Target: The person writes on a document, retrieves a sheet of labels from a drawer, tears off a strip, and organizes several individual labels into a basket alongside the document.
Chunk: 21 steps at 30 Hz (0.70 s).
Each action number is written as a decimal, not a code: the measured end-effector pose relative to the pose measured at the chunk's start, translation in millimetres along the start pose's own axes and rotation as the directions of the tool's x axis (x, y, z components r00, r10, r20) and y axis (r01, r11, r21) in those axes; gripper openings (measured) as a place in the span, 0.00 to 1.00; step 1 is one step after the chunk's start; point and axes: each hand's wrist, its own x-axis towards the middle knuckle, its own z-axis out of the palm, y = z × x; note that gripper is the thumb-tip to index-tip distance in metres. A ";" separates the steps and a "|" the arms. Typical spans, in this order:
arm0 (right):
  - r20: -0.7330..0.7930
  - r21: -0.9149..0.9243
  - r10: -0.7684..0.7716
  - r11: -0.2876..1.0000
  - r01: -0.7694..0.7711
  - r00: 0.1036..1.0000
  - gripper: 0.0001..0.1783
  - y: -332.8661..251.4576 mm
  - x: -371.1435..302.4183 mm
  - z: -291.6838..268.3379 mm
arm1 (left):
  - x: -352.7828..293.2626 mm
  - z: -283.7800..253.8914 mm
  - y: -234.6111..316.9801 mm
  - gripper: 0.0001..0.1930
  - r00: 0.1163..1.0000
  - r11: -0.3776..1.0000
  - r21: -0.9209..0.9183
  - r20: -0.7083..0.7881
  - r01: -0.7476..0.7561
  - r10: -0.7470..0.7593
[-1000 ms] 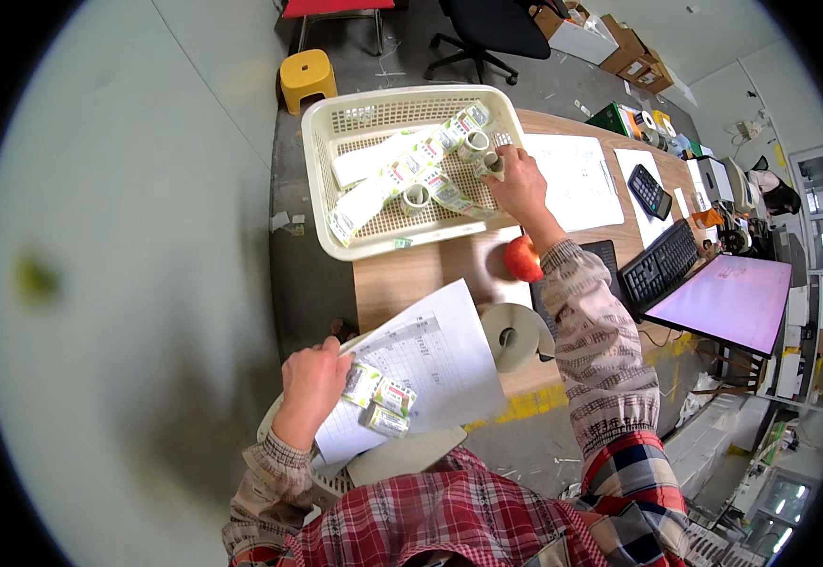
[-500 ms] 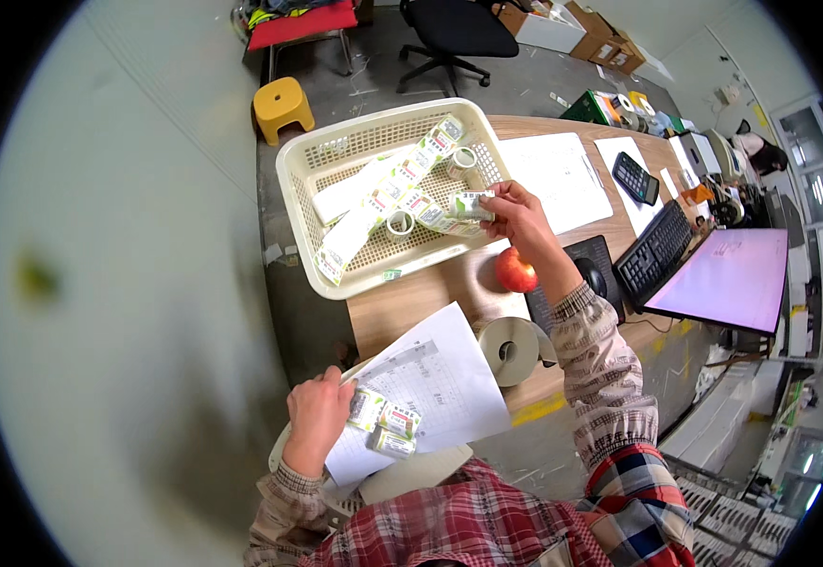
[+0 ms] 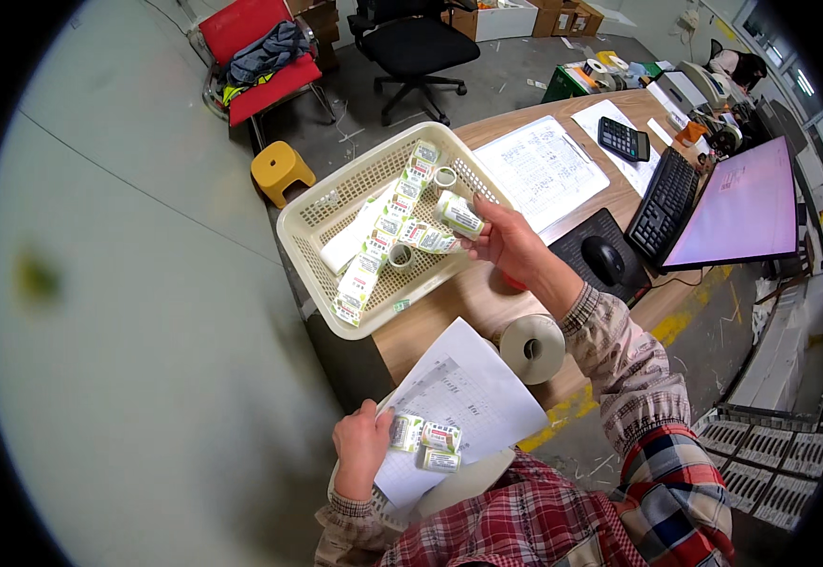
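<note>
My right hand (image 3: 515,248) pinches a small roll of printed green-and-white labels (image 3: 459,214) over the right side of a cream plastic basket (image 3: 300,274). A long label strip (image 3: 382,234) lies diagonally in the basket, with a small label roll (image 3: 400,257) beside it and another roll (image 3: 444,177) near the far right corner. Close to my body, my left hand (image 3: 361,442) grips the left edge of some printed paper sheets (image 3: 487,392). Three small label rolls (image 3: 441,438) rest on them by my fingers. Something pale, partly hidden, supports the sheets.
On the wooden desk are a large label roll (image 3: 532,349), a red apple (image 3: 513,282) mostly hidden behind my right hand, a clipboard (image 3: 544,175), calculator (image 3: 623,140), mouse (image 3: 603,260), keyboard (image 3: 663,206) and monitor (image 3: 742,213). A yellow stool (image 3: 281,168) stands beyond the basket.
The view has shifted. My right hand has lifted and turned the label roll, so its printed side shows more. My left hand still grips the sheets; the rolls on them stay put.
</note>
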 end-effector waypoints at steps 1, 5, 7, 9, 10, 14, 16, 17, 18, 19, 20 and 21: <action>0.024 0.044 0.008 0.999 -0.009 1.000 0.14 2.3 -3.0 3.4 | -0.6 0.9 0.8 0.14 1.000 1.000 0.008 -0.002 -0.001 0.001; 0.200 0.210 -0.088 0.977 0.046 0.976 0.32 19.6 -10.8 12.3 | -1.5 0.7 2.3 0.14 1.000 1.000 0.019 -0.006 0.008 -0.008; 0.301 0.159 -0.125 0.984 0.080 0.945 0.40 17.1 -23.5 22.5 | -0.9 -2.1 5.3 0.14 1.000 1.000 0.009 -0.003 0.014 -0.014; 0.352 0.151 -0.145 0.984 0.097 0.925 0.44 18.5 -28.2 27.9 | -1.1 -0.5 4.2 0.14 1.000 1.000 0.006 0.008 0.018 -0.018; 0.330 0.126 -0.155 0.985 0.120 0.931 0.43 20.2 -29.4 31.2 | -0.9 -0.3 3.3 0.14 1.000 1.000 0.005 0.010 0.017 -0.017; 0.255 -0.021 -0.208 0.975 0.221 0.944 0.38 27.4 -30.8 37.1 | -1.6 7.6 -2.6 0.14 0.995 0.998 -0.063 -0.100 -0.030 0.024; 0.239 -0.074 -0.239 0.962 0.263 0.941 0.36 33.6 -27.0 34.1 | -1.8 7.5 -2.4 0.14 0.995 0.998 -0.060 -0.092 -0.029 0.023; 0.238 -0.078 -0.254 0.957 0.279 0.938 0.36 38.0 -24.0 30.9 | -2.2 7.9 -2.8 0.14 0.995 0.998 -0.058 -0.093 -0.029 0.023; 0.236 -0.083 -0.270 0.952 0.296 0.934 0.35 40.5 -22.5 29.3 | -2.5 8.5 -2.8 0.14 0.995 0.998 -0.056 -0.093 -0.029 0.024; 0.230 -0.066 -0.271 0.954 0.292 0.935 0.35 40.5 -22.8 30.9 | -1.8 7.3 -2.1 0.14 0.996 0.999 -0.039 -0.083 -0.022 0.019; 0.223 -0.049 -0.272 0.956 0.289 0.936 0.34 40.2 -23.6 33.0 | -1.5 5.3 -0.9 0.13 0.997 1.000 -0.021 -0.072 -0.016 0.014; 0.216 -0.032 -0.273 0.958 0.287 0.937 0.34 40.2 -24.3 34.3 | -2.1 4.8 -0.2 0.13 0.998 1.000 -0.004 -0.061 -0.010 0.010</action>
